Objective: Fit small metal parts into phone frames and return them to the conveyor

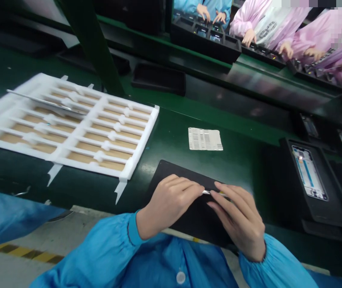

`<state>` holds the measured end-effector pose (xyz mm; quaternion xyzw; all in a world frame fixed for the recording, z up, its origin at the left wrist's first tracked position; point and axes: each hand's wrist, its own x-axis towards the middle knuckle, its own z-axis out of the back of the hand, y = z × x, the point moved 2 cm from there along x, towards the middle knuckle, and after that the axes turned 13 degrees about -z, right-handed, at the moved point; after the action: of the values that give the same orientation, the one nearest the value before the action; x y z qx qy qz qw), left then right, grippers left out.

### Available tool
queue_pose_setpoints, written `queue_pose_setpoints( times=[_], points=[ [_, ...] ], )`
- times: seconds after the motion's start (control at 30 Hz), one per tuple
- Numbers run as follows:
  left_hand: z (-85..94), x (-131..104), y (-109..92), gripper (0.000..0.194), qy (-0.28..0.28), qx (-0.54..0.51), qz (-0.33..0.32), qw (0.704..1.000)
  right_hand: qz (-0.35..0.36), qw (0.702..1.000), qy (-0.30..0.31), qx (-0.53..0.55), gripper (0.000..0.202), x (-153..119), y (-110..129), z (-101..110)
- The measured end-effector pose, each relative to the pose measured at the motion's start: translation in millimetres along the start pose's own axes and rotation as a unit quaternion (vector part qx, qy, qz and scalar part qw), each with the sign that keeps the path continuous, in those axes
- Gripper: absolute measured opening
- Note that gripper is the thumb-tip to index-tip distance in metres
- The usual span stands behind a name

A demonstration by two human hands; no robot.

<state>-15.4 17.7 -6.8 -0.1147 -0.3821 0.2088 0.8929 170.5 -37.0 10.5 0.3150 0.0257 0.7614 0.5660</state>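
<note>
My left hand (167,202) and my right hand (238,218) meet fingertip to fingertip over a black mat (174,170) at the near edge of the green bench. Between the fingertips they pinch a small thin white strip (208,193). Both hands rest low on the mat, and the blue sleeves reach to the wrists. A white label sheet (205,139) printed with small rows lies on the bench just beyond the mat.
A white foam tray (69,124) with slotted rows sits at the left, a thin metal strip lying across it. At the right a black tray holds a phone-like device (309,172). Across the line, people in pink and blue coats work at black trays (204,38).
</note>
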Motion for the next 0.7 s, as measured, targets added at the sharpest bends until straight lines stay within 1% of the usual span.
queue_pose_setpoints(
  times=[0.1, 0.17, 0.2, 0.3, 0.33, 0.37, 0.47, 0.5, 0.53, 0.6, 0.67, 0.7],
  points=[
    [-0.6, 1, 0, 0.012, 0.004, 0.003, -0.001, 1.000, 0.039, 0.999, 0.013, -0.012, 0.048, -6, -6, -5],
    [-0.8, 1, 0, 0.012, 0.006, 0.005, -0.002, 1.000, 0.046, 0.999, 0.004, 0.005, 0.046, -6, -7, -8],
    [-0.8, 0, 0, 0.011, 0.007, 0.006, -0.002, 1.000, 0.028, 0.999, 0.000, 0.029, 0.041, -4, -7, -9],
    [-0.1, -1, -1, 0.010, 0.012, 0.004, -0.003, 1.000, -0.069, 0.991, -0.002, 0.111, 0.022, 1, -6, -14],
    [0.3, -1, -1, 0.010, 0.013, 0.003, -0.004, 1.000, -0.073, 0.991, -0.007, 0.111, 0.020, 2, -5, -16],
    [0.5, -2, -1, 0.009, 0.013, 0.002, -0.004, 1.000, -0.051, 0.995, -0.015, 0.089, 0.021, 2, -4, -18],
    [-0.7, -1, -2, 0.012, 0.041, 0.011, -0.010, 0.999, 0.065, 0.997, -0.041, -0.019, 0.031, 1, 0, -22],
    [-1.2, -1, -3, 0.014, 0.058, 0.020, -0.014, 0.998, 0.077, 0.995, -0.042, -0.038, 0.033, 0, 1, -22],
    [-1.1, 0, -5, 0.016, 0.077, 0.029, -0.019, 0.996, 0.069, 0.996, -0.043, -0.039, 0.032, 0, 3, -21],
    [3.8, 2, -6, 0.020, 0.114, 0.044, -0.020, 0.992, 0.011, 0.999, -0.049, -0.008, 0.031, -1, 5, -13],
    [19.2, 3, -3, 0.023, 0.143, 0.042, -0.007, 0.989, -0.069, 0.995, -0.063, 0.028, 0.032, -6, 2, 0],
    [32.2, 2, -1, 0.024, 0.152, 0.033, 0.006, 0.988, -0.099, 0.992, -0.069, 0.043, 0.033, -8, -4, 7]
  ],
)
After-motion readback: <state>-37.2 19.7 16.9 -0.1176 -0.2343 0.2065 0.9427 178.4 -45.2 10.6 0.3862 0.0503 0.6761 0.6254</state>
